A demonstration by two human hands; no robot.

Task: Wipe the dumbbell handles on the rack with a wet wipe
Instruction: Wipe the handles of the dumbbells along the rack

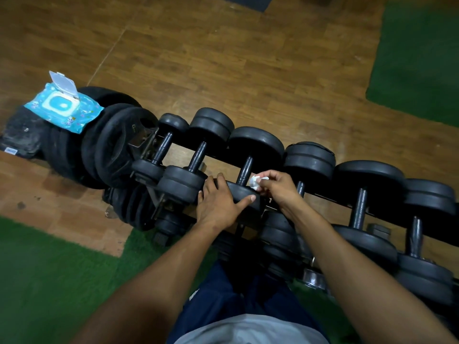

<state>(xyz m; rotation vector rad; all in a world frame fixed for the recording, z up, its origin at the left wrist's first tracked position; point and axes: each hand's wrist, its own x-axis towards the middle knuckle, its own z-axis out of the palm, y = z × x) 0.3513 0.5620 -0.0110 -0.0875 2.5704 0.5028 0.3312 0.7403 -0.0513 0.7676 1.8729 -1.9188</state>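
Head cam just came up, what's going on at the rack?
A person is wiping dumbbell handles. The right hand pinches a crumpled white wipe against the handle of the third dumbbell from the left. The left hand rests flat on that dumbbell's near weight. The wipes pack lies open on the stacked plates.

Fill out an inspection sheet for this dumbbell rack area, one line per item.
Surface: wood-pattern floor with green turf patches.
Job's things: rack holds a row of black dumbbells; the third dumbbell from the left is being worked on, with a crumpled wet wipe at the near end of its handle.
Clutter: wipes pack, lid open, lies on stacked weight plates left of the rack.
Grippers: left hand rests flat on that dumbbell's near head; right hand pinches the wipe.
Cables: nothing seen.
Surroundings: dark mat at the top edge.
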